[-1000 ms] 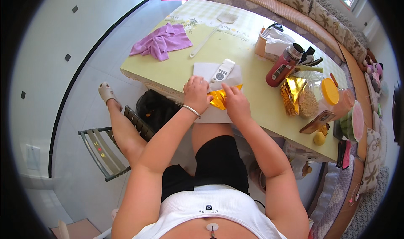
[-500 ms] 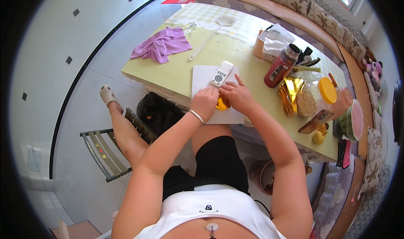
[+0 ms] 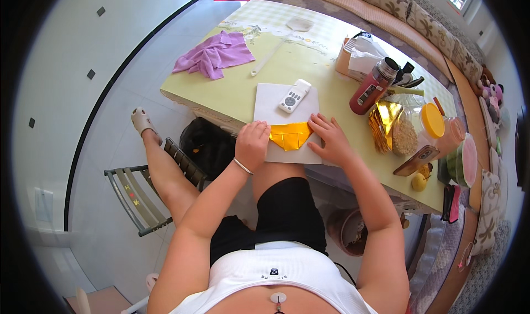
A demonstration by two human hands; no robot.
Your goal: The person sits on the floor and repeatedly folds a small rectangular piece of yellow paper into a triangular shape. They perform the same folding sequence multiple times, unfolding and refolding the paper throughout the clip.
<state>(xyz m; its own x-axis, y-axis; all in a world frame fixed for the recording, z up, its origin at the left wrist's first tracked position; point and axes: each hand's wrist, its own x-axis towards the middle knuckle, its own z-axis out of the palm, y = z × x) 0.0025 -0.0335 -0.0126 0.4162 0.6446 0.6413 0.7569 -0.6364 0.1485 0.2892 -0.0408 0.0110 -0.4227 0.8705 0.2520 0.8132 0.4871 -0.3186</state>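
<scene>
A bunched purple cloth [image 3: 214, 55] lies on the table [image 3: 327, 96] at the upper left of the frame. Near the middle, the left hand [image 3: 252, 146] has its fingers close together and bent over the left tip of a shiny gold paper [image 3: 290, 137]; its thumb is hard to see, so I can't tell if it pinches or just presses. The gold paper sits mid-frame on a white sheet [image 3: 269, 101], just below a white remote [image 3: 294, 96] (nobody is touching that). It is wide at the top and smaller at the bottom, with lines across it. The right hand [image 3: 331, 140] is spread, thumb well apart from the fingers, touching the right corner but not gripping it. This looks like the folding step, with some folds made. The next move seems to call for keeping both ends even and pressing softly, since thin paper could slip or wrinkle. At the right of the frame, more gold sheets [image 3: 380, 127] lean by a jar [image 3: 404, 136].
</scene>
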